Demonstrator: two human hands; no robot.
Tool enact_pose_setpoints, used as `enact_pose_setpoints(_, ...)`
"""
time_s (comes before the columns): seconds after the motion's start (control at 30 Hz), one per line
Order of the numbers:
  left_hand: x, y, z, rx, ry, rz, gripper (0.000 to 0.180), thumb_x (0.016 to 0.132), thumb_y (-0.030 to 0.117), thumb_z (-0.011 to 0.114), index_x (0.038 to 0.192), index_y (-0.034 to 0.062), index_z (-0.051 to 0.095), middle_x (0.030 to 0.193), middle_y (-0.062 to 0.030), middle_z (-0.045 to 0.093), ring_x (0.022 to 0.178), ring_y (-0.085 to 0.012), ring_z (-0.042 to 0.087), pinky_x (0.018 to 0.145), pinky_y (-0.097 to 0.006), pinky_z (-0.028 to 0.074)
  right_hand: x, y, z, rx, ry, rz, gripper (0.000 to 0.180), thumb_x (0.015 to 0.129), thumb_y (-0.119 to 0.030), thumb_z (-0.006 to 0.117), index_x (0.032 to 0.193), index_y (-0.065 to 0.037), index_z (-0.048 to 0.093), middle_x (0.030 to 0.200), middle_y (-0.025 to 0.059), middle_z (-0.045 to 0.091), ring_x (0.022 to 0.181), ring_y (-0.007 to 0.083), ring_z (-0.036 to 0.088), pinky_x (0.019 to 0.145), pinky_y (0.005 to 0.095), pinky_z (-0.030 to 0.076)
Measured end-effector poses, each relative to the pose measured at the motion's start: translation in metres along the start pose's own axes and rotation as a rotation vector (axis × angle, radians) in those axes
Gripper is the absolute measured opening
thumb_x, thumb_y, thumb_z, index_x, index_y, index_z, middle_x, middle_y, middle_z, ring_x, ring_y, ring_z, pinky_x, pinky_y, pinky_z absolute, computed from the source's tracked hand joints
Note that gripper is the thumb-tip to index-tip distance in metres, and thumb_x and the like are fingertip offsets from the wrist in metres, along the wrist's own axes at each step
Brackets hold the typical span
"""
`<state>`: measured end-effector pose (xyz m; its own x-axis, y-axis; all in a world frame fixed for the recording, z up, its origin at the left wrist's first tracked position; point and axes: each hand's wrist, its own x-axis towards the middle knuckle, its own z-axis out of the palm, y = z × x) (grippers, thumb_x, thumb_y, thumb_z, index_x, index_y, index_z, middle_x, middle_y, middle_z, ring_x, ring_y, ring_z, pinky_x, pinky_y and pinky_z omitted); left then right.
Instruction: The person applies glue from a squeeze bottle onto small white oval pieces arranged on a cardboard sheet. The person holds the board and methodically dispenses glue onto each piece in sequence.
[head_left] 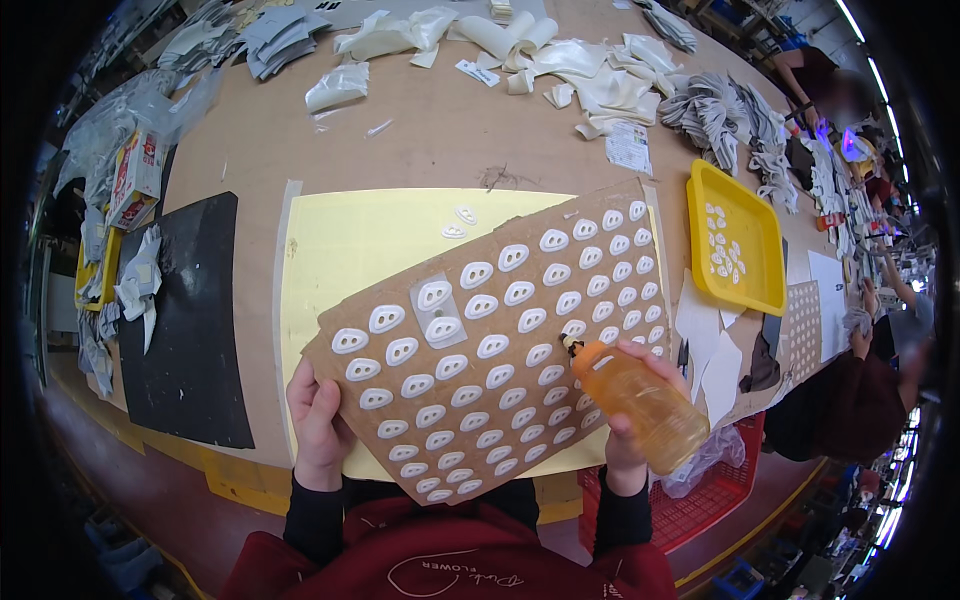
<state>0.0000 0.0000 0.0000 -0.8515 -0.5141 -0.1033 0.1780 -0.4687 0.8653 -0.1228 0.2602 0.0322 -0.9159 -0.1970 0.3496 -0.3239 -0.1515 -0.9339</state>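
Observation:
A tilted brown cardboard sheet (395, 300) carries rows of white, rounded two-holed pieces (476, 275). My left hand (322, 418) grips its lower left edge, thumb on top. In my right hand (632, 432) is a clear squeeze bottle (655, 408) of amber liquid with an orange cap. Its dark nozzle tip points at a white piece near the middle of the sheet; whether it touches cannot be told. A translucent patch (437, 308) lies on the sheet, with two white pieces at it. Two loose white pieces (464, 214) rest beyond the sheet on a yellow mat (355, 230).
At right, a yellow tray (702, 178) holds several white pieces. A black board (190, 330) lies at left. Cream scraps (590, 75) and grey fabric bundles (705, 108) cover the far side. Below right stands a red basket (720, 500). Other people work at far right.

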Motion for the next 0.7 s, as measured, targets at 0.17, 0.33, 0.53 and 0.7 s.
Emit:
enact_pose_setpoints(0.17, 0.001, -0.001, -0.001, 0.01, -0.016, 0.021, 0.052, 0.086, 0.028, 0.054, 0.124, -0.0019, 0.036, 0.114, -0.0133, 0.053, 0.099, -0.0209, 0.057, 0.083, -0.033, 0.048, 0.008, -0.004, 0.006, 0.01, 0.021, 0.005, 0.066, 0.063, -0.025, 0.081, 0.114, 0.0, 0.047, 0.115, 0.0233, 0.052, 0.107, 0.0291, 0.052, 0.086, 0.038, 0.046)
enact_pose_setpoints(0.33, -0.001, 0.001, 0.0, 0.004, -0.015, 0.015, 0.051, 0.086, 0.028, 0.054, 0.124, -0.0015, 0.036, 0.115, -0.0128, 0.053, 0.1, -0.0207, 0.056, 0.083, -0.033, 0.048, 0.016, -0.004, 0.001, -0.075, 0.006, -0.008, 0.066, 0.063, -0.025, 0.081, 0.114, 0.0, 0.047, 0.116, 0.0223, 0.052, 0.107, 0.0285, 0.052, 0.087, 0.0376, 0.046)
enact_pose_setpoints(0.53, -0.001, 0.0, 0.0, -0.01, -0.007, 0.019, 0.05, 0.086, 0.026, 0.054, 0.124, -0.0009, 0.036, 0.115, -0.0124, 0.053, 0.1, -0.0205, 0.056, 0.083, -0.033, 0.047, 0.019, -0.003, -0.001, -0.116, 0.062, 0.007, 0.067, 0.066, -0.03, 0.079, 0.115, -0.001, 0.045, 0.114, 0.0211, 0.053, 0.105, 0.0277, 0.053, 0.086, 0.037, 0.047)
enact_pose_setpoints(0.7, -0.001, -0.001, 0.0, -0.002, -0.002, 0.021, 0.049, 0.086, 0.026, 0.054, 0.124, -0.0007, 0.037, 0.114, -0.0122, 0.053, 0.1, -0.0203, 0.056, 0.083, -0.033, 0.047, 0.019, -0.002, -0.006, -0.133, 0.093, 0.008, 0.066, 0.067, -0.033, 0.078, 0.115, -0.001, 0.044, 0.112, 0.0202, 0.054, 0.103, 0.0272, 0.054, 0.086, 0.0372, 0.047)
